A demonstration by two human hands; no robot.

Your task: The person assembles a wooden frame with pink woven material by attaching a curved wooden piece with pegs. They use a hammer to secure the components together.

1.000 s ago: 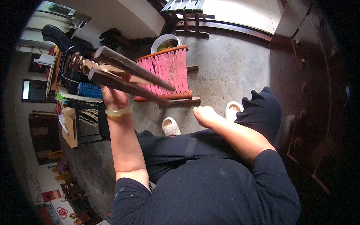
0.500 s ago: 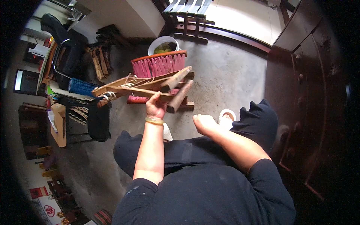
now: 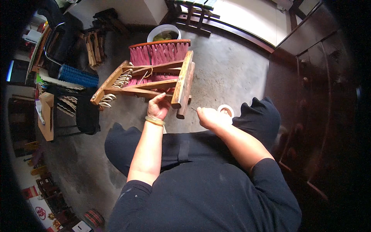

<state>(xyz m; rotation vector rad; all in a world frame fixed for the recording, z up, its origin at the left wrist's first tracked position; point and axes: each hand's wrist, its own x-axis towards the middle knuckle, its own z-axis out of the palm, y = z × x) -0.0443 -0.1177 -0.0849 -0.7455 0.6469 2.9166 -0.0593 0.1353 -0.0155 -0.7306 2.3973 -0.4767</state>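
Note:
My left hand (image 3: 159, 107) grips a wooden folding stool frame (image 3: 180, 83) by one of its legs, close to the two thick bars at the right end. Pale cord loops (image 3: 123, 79) wind around the bar at the frame's left end. Apart from the frame, to its lower right, my right hand (image 3: 211, 118) is pinched. A thin dark thing (image 3: 194, 109) sticks out from its fingertips, too small to name. Behind the frame, partly covered by it, a folding stool with pink woven straps (image 3: 158, 54) stands on the floor.
A white bucket (image 3: 178, 32) stands beyond the pink stool. At left are a black chair (image 3: 88, 112), a blue textured roll (image 3: 78, 75) and loose wooden pieces (image 3: 91, 50). Dark wooden cabinetry (image 3: 305, 116) lines the right side. My foot wears a white slipper (image 3: 230, 110).
The frame in my left hand has turned, so its bars and cord loops now show more openly. The thin thing at my right fingertips has come into sight.

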